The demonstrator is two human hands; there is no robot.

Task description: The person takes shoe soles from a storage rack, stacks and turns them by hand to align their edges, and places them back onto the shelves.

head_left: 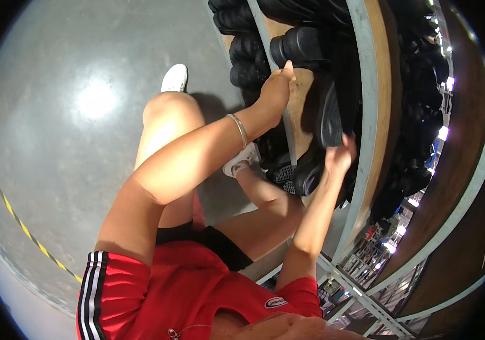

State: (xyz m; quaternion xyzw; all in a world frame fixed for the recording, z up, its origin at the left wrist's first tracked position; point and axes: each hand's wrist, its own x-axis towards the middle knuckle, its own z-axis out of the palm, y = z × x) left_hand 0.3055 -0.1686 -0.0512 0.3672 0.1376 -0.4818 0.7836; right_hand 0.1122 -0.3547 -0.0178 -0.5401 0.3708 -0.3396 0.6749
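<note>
Fabric of a red shirt (185, 283) lies closest, with a thin necklace (173, 334) hanging over it and black and white stripes running down the left sleeve (92, 297). Black shorts (225, 245) come next, then two bent bare legs, as the person sits or crouches low beside a shelf rack. Further along the left forearm, a silver bracelet (236, 130) circles it near the wrist. The right hand (340, 157) is clasped around the near end of a black shoe (329, 113), which stands on edge inside the rack, just behind a grey metal upright (361, 85). Beneath that hand, another dark shoe (306, 180) sits low, beside dark pieces with pale dots (283, 173). The left hand (277, 90) reaches to the rack with its fingertips beside a rounded black shoe (299, 45); whether it grips anything cannot be told. Between the two hands shows a bare part of a wooden shelf board (302, 105). One white shoe (175, 78) on the person's foot rests on the grey floor (112, 158), where yellow-and-black tape (24, 221) curves along the left. Beyond the rack, bright lights (390, 247) form a distant row.
</note>
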